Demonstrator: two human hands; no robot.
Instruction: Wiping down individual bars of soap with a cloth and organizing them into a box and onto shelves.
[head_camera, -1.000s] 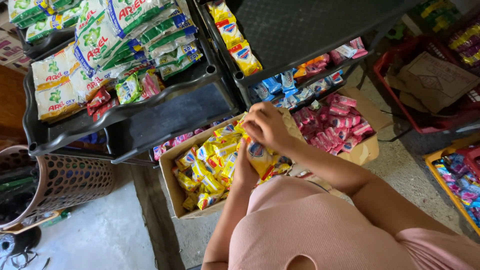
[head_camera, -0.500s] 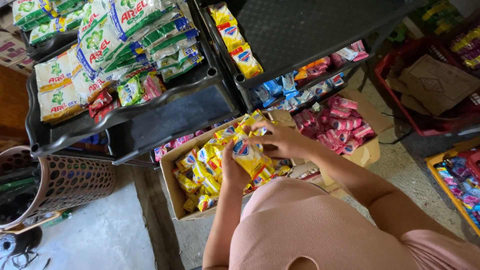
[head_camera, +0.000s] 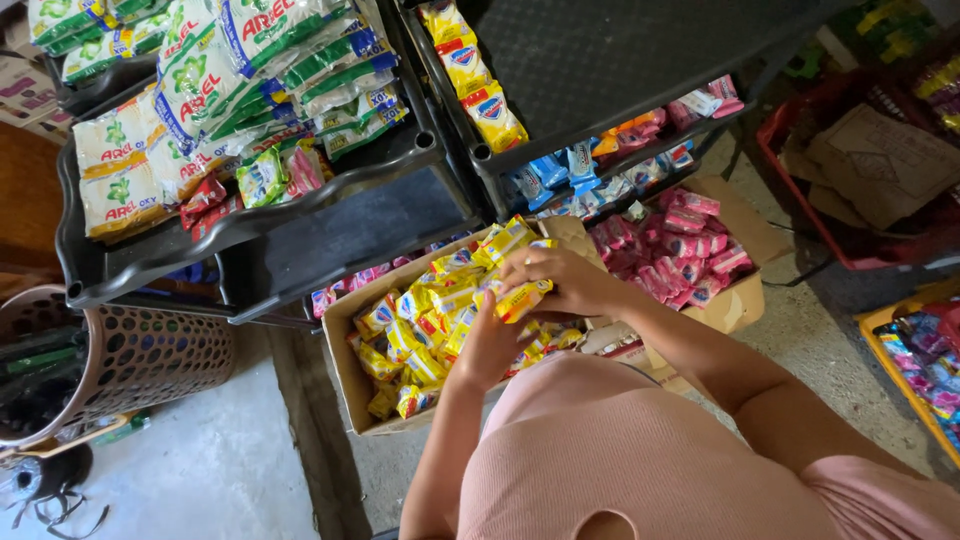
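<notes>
Head view looks down on a black plastic shelving rack (head_camera: 330, 215) with moulded, rounded tray edges, filling the far half of the scene. Glossy green-and-white detergent sachets (head_camera: 215, 85) lie heaped on its left tray; a strip of yellow packets (head_camera: 470, 70) hangs down its right one. Near the rack stands a brown cardboard box (head_camera: 345, 360), open-topped, packed with small shiny yellow-and-red soap packets (head_camera: 420, 320). To its right, a second cardboard carton (head_camera: 745, 290) holds pink wrapped bars (head_camera: 670, 250). At far left sits a round brown plastic basket (head_camera: 150, 355) with a perforated, honeycomb-like wall, resting on pale concrete floor (head_camera: 200, 470).

Over the box, both hands meet on 1 yellow packet (head_camera: 522, 298), a small crinkled rectangle. Right hand (head_camera: 560, 280) curls over it from above, fingers pinching its top edge. Left hand (head_camera: 490, 345) cups below, thumb pressed against the packet's underside.
</notes>
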